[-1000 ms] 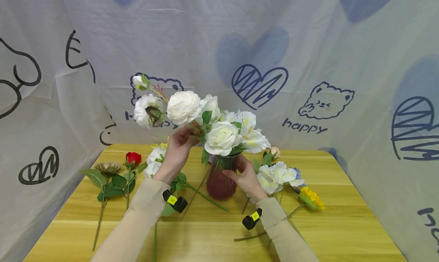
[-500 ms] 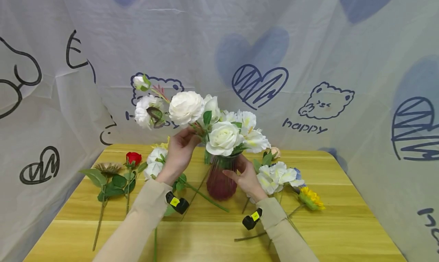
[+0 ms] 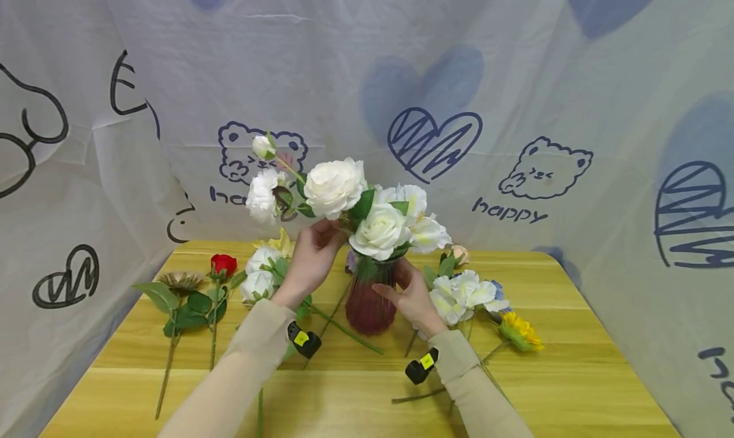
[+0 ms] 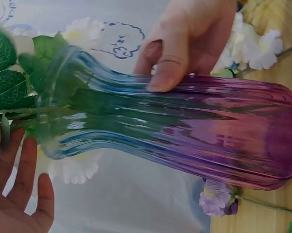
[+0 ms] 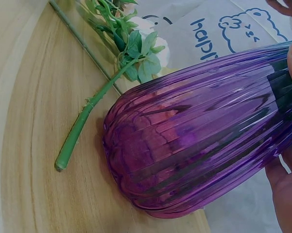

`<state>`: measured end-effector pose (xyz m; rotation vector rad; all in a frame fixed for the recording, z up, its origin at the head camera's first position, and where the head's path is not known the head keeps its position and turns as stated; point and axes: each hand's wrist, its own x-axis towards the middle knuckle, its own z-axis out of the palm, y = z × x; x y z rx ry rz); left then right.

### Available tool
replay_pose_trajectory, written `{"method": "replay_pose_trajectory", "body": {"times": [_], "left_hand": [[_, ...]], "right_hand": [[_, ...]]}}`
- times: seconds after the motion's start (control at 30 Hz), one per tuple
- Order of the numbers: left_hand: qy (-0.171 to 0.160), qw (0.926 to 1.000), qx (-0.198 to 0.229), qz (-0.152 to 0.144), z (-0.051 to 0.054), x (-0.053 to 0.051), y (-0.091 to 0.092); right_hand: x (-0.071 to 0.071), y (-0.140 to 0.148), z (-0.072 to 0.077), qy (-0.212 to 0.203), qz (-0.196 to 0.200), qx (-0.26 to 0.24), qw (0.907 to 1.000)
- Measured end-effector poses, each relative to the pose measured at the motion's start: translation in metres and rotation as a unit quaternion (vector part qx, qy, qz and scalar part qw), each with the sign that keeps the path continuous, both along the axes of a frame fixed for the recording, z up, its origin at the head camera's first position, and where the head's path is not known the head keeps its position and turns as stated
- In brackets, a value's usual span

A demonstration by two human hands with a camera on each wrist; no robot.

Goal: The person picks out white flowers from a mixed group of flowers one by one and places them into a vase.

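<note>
Along the counter, right of a red rose, my left hand pinches a white spray near the vase mouth, seemingly inserting it; lowering it should need the vase steady in my right hand, gripping its side.

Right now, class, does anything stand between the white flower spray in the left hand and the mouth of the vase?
Partly: a white rose overhangs the rim of the glass vase, and green stems fill part of its mouth; the white flower spray may have its stem among them.
</note>
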<state>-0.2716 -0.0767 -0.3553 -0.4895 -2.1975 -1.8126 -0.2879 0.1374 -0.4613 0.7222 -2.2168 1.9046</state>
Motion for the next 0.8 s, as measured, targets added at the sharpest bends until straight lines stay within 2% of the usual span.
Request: {"method": "replay_pose_trajectory", "body": {"times": [0.17, 0.23, 0.33, 0.53, 0.67, 0.8], "left_hand": [[-0.033, 0.9968, -0.070, 0.017, -0.005, 0.000, 0.001], [-0.046, 0.9953, -0.083, 0.019, -0.006, -0.001, 0.000], [-0.058, 0.9950, -0.080, 0.014, -0.007, -0.002, 0.000], [-0.070, 0.9964, -0.046, -0.014, -0.013, 0.000, -0.004], [-0.066, 0.9965, -0.041, -0.029, -0.020, 0.001, -0.005], [-0.065, 0.9965, -0.041, -0.031, -0.029, 0.003, -0.008]], "right_hand": [[0.000, 0.000, 0.000, 0.002, 0.005, -0.004, 1.0000], [-0.001, 0.000, -0.001, 0.002, 0.004, -0.006, 1.0000], [-0.001, 0.000, -0.001, -0.002, 0.001, -0.007, 1.0000], [0.001, 0.000, 0.001, -0.011, -0.005, -0.002, 0.9999], [0.003, 0.000, 0.001, -0.010, -0.021, 0.002, 0.9997], [0.006, -0.003, 0.001, -0.010, -0.039, 0.006, 0.9992]]}}
